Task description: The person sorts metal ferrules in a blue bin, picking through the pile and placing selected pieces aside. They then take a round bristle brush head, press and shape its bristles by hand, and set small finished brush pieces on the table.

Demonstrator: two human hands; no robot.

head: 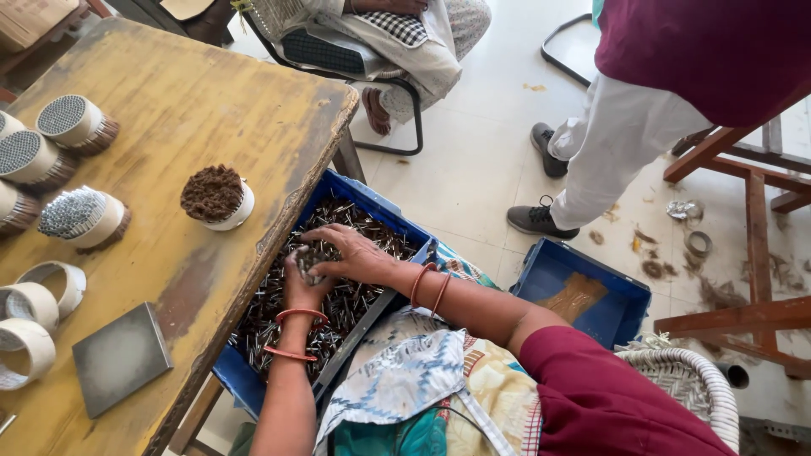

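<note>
Gathering step: both hands cup a bunch of small metal pins (308, 257) over the blue crate (372, 207) of loose pins, left hand (302, 283) closed under it, right hand (355, 253) clasped on top; next likely needs evening the ends.

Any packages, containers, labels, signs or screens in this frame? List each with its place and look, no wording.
No labels, signs or screens show.
Blue crate: rectangular plastic, beside the wooden table, full of thin dark metal sticks.
Second blue crate: on the floor to the right, holding something brown.
Cardboard box: brown, top left corner, partly cut off.
</note>
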